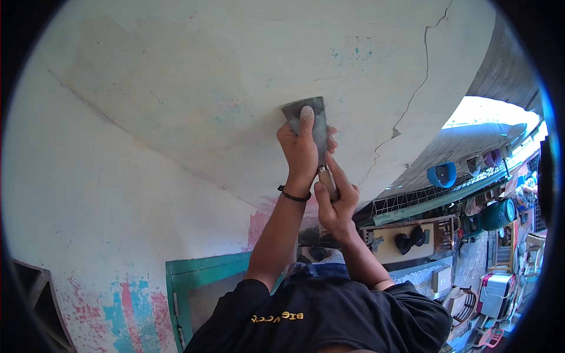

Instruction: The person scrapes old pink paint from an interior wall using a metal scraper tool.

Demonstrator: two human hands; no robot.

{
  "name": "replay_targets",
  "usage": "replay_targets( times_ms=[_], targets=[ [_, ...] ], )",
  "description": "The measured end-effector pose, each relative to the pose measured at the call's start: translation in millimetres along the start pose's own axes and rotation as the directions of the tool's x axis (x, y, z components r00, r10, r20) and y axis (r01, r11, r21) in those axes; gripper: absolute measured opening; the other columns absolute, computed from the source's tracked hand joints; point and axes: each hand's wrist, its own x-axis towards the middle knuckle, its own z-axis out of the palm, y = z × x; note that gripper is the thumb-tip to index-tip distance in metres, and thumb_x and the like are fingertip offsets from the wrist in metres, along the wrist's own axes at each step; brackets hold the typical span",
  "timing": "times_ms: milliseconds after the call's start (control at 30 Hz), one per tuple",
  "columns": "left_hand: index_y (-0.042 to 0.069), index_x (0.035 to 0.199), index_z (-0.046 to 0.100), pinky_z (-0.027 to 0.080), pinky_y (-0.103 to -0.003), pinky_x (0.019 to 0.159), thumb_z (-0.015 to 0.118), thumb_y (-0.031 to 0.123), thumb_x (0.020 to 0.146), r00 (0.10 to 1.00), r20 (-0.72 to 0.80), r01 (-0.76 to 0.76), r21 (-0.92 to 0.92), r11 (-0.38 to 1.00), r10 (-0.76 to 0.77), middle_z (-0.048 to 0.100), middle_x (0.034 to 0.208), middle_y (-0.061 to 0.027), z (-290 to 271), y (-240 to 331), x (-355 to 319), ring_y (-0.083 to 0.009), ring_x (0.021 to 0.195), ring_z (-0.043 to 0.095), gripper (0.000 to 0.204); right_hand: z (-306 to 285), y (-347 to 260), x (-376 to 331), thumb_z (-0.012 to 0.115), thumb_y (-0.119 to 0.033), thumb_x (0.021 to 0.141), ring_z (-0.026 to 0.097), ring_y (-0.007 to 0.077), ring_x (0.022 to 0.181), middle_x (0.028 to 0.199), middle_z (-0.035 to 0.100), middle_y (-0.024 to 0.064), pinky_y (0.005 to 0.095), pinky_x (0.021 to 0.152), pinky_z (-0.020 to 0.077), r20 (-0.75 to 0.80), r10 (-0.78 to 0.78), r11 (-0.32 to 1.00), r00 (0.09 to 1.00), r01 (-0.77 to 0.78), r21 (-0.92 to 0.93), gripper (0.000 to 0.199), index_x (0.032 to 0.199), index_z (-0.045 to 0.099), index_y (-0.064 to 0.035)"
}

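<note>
Both arms reach up to a pale plastered surface (247,70) with a putty knife (320,126) held against or close to it. My left hand (301,154), with a dark beaded bracelet at the wrist, grips the wide metal blade. Its whitish, dusty thumb lies flat along the blade, and the other fingers are partly hidden behind it. Lower down, my right hand (340,210) is closed around the wooden handle (327,181), one finger stretched up along it. Whether the blade's edge touches the plaster I cannot tell.
A long jagged crack (418,88) runs down the plaster on the right. At lower left are flaking pink and blue paint (132,312) and a green door frame (176,267). Further right are a blue hanging container (441,175), a teal drum (498,214) and a wooden chair (465,303).
</note>
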Motion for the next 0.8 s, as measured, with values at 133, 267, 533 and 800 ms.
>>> replay_targets(
  times_ms=[133,267,533,800],
  targets=[
    [0.000,0.089,0.062,0.045,-0.029,0.040,0.059,0.038,0.103,0.999,-0.022,0.036,0.018,0.999,-0.036,0.065,0.066,-0.0130,-8.2,-10.4,-9.0,-0.0170,0.046,0.059,0.040,-0.9,16.4,-5.2,0.059,0.001,0.085,0.069,0.0152,0.061,0.078,0.071,0.0158,0.0267,0.059,0.0522,0.000,-0.169,0.986,0.986,0.169,-0.009,0.055,0.139,0.052,0.0108],
    [0.000,0.089,0.062,0.046,-0.029,0.040,0.059,0.038,0.102,0.997,-0.029,0.072,-0.004,0.997,-0.072,0.065,0.065,-0.0129,-10.4,-15.4,-9.6,-0.0173,0.045,0.059,0.040,-18.3,11.0,-6.6,0.060,0.000,0.082,0.072,0.0196,0.068,0.088,0.072,0.0228,0.0280,0.063,0.0538,0.181,-0.025,0.999,0.983,0.022,0.023,0.061,0.140,0.049,0.0145],
    [-0.001,0.091,0.063,0.046,-0.029,0.041,0.059,0.039,0.102,0.993,-0.051,0.109,0.006,0.994,-0.109,0.065,0.066,-0.0128,-17.7,-18.1,-14.4,-0.0172,0.046,0.059,0.041,-3.3,25.8,-13.1,0.063,-0.005,0.080,0.075,0.0256,0.073,0.113,0.069,0.0318,0.0284,0.065,0.0553,0.075,-0.157,0.987,0.985,0.158,-0.007,0.061,0.136,0.052,0.0156],
    [-0.003,0.100,0.066,0.045,-0.029,0.041,0.058,0.038,0.103,0.996,0.022,0.083,0.010,0.996,-0.083,0.065,0.066,-0.0124,-29.5,-13.8,-6.2,-0.0167,0.046,0.059,0.042,21.5,21.2,-18.6,0.063,-0.003,0.079,0.077,0.0231,0.083,0.112,0.071,0.0283,0.0275,0.071,0.0568,-0.039,-0.116,0.992,0.992,0.115,-0.043,0.057,0.133,0.056,0.0128]
  ],
)
